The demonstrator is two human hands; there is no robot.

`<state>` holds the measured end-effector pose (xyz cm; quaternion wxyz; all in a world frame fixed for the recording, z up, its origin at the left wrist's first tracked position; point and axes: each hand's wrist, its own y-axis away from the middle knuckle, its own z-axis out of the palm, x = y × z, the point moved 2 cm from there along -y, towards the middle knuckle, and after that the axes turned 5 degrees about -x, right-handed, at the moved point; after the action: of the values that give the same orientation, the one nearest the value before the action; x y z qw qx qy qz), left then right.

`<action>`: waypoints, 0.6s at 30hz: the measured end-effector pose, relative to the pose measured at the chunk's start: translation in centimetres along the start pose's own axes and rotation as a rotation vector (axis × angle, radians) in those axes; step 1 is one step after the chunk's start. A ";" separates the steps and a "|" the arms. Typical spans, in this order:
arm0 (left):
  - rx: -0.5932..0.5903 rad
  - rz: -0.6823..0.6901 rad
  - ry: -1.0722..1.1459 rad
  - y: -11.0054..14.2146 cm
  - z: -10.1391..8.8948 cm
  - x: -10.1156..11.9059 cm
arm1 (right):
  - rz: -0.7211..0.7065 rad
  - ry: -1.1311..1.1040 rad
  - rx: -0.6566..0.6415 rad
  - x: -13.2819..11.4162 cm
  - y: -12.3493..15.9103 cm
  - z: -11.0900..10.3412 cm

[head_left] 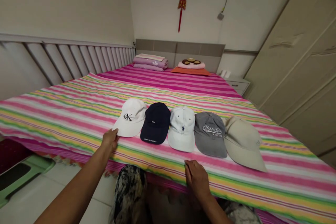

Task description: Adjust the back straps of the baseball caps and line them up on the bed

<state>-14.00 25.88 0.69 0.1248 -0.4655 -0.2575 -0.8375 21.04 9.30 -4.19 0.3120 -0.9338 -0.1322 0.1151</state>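
Observation:
Several caps lie in a row near the front edge of a striped bed point(65, 112). From the left: a white cap with a black logo point(130, 116), a navy cap point(155, 122), a white cap point(182, 127), a grey cap point(210, 133) and a beige cap point(244, 142). My left hand point(110, 139) pinches the brim of the white logo cap, fingers closed on it. My right hand point(196, 178) rests on the bed edge just below the white and grey caps, fingers together and curled down, holding nothing.
Folded pink bedding point(150, 62) and a pillow with a soft toy point(191, 66) sit at the headboard. A wardrobe point(301, 63) stands on the right, a nightstand point(237, 84) beside it. A green stool point(18, 178) is on the floor at left.

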 end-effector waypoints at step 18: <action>-0.415 -0.062 -0.335 13.0 -2.5 -10.2 | 0.047 -0.036 -0.016 -0.7 -0.3 -0.6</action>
<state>-4.47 13.28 -4.94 -0.0434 -0.6052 -0.1116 -0.7870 20.51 8.98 -3.43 0.2991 -0.9369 -0.1166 0.1382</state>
